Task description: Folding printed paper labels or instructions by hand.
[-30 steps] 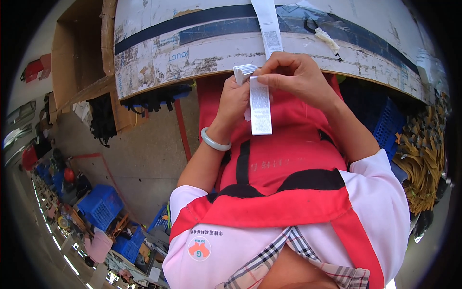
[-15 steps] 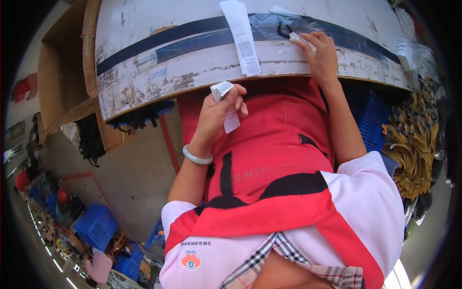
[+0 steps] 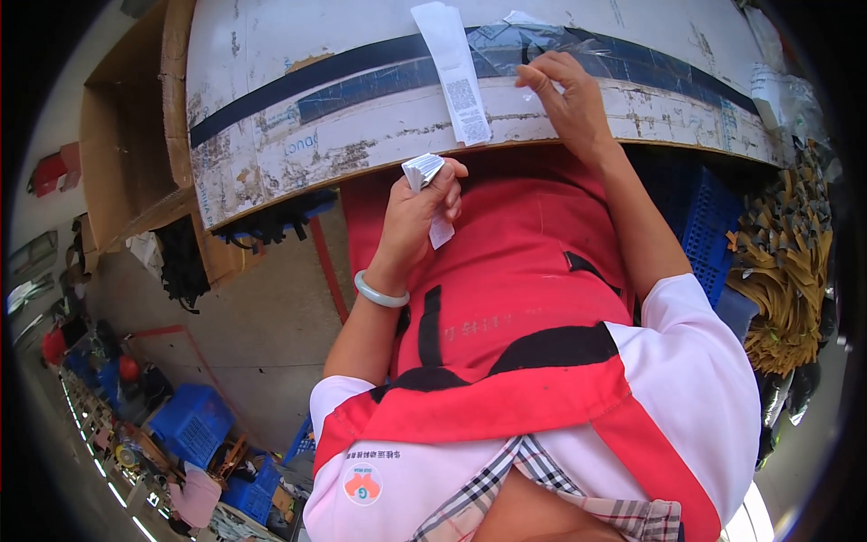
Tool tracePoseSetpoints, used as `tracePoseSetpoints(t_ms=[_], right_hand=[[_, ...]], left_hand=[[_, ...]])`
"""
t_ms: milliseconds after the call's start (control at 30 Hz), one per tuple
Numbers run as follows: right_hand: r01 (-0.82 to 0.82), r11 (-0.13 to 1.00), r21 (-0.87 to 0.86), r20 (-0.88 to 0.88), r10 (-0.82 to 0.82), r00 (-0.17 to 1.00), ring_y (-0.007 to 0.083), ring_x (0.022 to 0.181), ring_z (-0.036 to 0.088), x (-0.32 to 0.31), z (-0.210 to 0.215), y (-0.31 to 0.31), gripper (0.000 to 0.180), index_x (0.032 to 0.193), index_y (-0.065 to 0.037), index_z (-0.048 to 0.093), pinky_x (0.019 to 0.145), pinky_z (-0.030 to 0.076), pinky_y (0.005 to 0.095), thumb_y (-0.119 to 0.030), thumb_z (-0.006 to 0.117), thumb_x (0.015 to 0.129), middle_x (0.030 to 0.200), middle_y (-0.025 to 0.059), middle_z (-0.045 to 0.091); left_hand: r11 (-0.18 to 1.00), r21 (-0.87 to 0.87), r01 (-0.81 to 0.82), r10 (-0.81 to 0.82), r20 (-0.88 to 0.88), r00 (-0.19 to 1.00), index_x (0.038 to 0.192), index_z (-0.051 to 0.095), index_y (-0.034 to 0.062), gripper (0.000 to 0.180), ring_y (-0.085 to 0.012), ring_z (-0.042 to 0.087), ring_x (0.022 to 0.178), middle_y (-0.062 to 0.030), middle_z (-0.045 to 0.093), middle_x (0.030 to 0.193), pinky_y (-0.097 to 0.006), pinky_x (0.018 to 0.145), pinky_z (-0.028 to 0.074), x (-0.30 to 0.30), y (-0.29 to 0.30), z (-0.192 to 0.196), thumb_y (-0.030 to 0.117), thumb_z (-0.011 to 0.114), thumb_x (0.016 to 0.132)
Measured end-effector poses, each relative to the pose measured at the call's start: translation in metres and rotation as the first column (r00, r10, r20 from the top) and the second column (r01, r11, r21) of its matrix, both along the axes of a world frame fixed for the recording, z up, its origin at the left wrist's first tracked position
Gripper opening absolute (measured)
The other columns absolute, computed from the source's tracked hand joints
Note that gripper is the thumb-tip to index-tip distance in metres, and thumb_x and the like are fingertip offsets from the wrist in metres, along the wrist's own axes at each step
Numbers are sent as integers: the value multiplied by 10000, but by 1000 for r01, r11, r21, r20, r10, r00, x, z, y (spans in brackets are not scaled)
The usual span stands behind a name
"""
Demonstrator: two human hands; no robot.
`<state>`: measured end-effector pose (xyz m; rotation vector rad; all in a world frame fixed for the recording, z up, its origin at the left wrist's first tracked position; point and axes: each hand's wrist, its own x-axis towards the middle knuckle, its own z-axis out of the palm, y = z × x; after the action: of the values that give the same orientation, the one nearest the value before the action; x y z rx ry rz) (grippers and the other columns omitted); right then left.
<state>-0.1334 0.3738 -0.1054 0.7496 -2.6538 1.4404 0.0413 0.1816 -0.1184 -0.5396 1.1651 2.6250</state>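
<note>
My left hand [image 3: 414,210] is closed around a folded stack of white paper labels [image 3: 422,170], above the front edge of the worktable. A loose end of the stack hangs below the fingers. Over the table, my right hand [image 3: 573,101] has its thumb and fingers drawn together; a bit of something pale shows under them, too small to name. Just beyond that hand lies a clear plastic bag [image 3: 498,47] with something dark in it. Between the hands, a long white printed paper strip [image 3: 458,86] lies across the table, reaching its front edge.
The worktable [image 3: 253,172] has a worn white cardboard top with a dark tape band. An open cardboard box [image 3: 126,149] stands at its left. Under the right side are a blue crate [image 3: 709,221] and a pile of brown strips [image 3: 784,271]. Blue crates [image 3: 191,425] stand lower left.
My right hand has moved left and slightly down, away from the black loop; the whitish piece in its fingers shows less. My left hand keeps hold of the labels, shifted slightly right.
</note>
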Motion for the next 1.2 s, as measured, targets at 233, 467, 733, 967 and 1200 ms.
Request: tracePoseSetpoints(t_ms=[233, 467, 733, 967, 1200], right_hand=[[-69, 983, 171, -424, 137, 895, 248, 948, 589, -11, -21, -63, 151, 968, -140, 757, 808, 488, 352, -231, 709, 858, 956, 58, 613], [-261, 963, -66, 64, 265, 962, 192, 867, 613, 17, 2, -54, 140, 986, -132, 771, 758, 500, 313, -180, 731, 860, 974, 47, 611], [-412, 895, -174, 205, 442, 873, 136, 755, 610, 45, 51, -48, 170, 979, -35, 727, 697, 503, 261, -170, 731, 876, 886, 51, 655], [-399, 896, -193, 309, 442, 842, 116, 767, 625, 49, 41, -44, 187, 985, -19, 712, 718, 514, 260, -172, 732, 880, 852, 60, 684], [-405, 896, -184, 357, 444, 821, 106, 779, 622, 52, 42, -42, 199, 997, -11, 699, 733, 515, 255, -184, 712, 899, 859, 53, 687]], left_hand=[[978, -211, 10, -14, -18, 1000, 1046, 635, 1, 213, -73, 441, 592, 7, 495, 688, -207, 540, 357, -7, 0, 7, 202, 616, 978], [721, -581, -377, 198, -348, 916, 1024, 681, -3, 123, -90, 593, 733, -17, 634, 810, -212, 642, 468, -21, -1, 23, 66, 661, 924], [667, -627, -402, 106, -454, 885, 996, 697, -2, 132, -91, 642, 848, -34, 701, 899, -243, 745, 515, -19, -18, 27, -27, 643, 879], [779, -527, -338, 156, -359, 920, 1015, 713, 11, 125, -65, 624, 847, -11, 703, 924, -223, 730, 511, -12, -13, 22, 39, 693, 895], [794, -474, -380, 210, -373, 904, 1058, 702, 2, 189, -26, 546, 623, -5, 660, 785, -165, 506, 389, -7, -11, 10, 34, 731, 873]])
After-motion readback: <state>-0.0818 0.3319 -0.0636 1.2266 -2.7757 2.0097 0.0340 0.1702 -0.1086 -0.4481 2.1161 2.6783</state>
